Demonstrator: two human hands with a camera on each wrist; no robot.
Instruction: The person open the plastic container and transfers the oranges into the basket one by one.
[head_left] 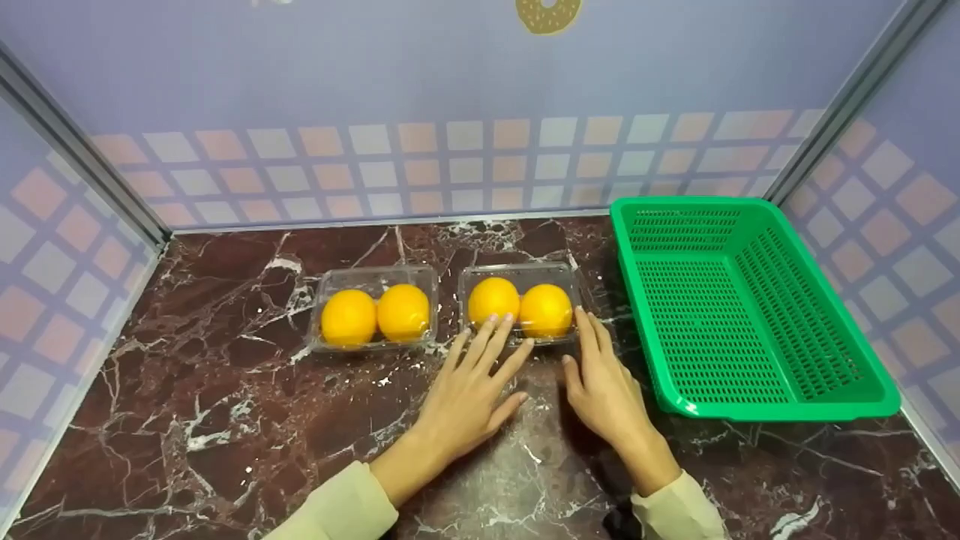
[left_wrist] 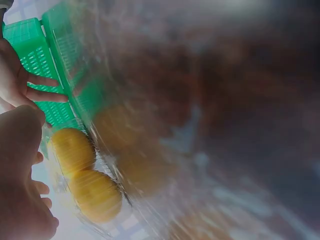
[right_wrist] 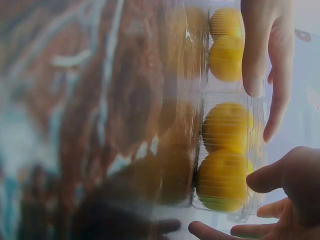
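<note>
Two clear plastic boxes stand side by side, each with two oranges inside. My left hand point(head_left: 466, 394) is at the near side of the right box point(head_left: 525, 268), fingers spread and straight, fingertips over its front edge beside an orange point(head_left: 495, 300). At that box's right end is my right hand point(head_left: 609, 397), its fingers extended along the corner by the other orange point(head_left: 546, 309). The left box point(head_left: 379, 277) sits a small gap away, untouched. In the right wrist view, the right thumb point(right_wrist: 267, 177) is close to the ribbed clear wall point(right_wrist: 255, 150).
A green plastic basket point(head_left: 660, 360) with slotted walls stands to the right, close to the right hand. Tiled-pattern panels point(head_left: 465, 135) enclose the back and sides of the dark red marbled tabletop point(head_left: 247, 420).
</note>
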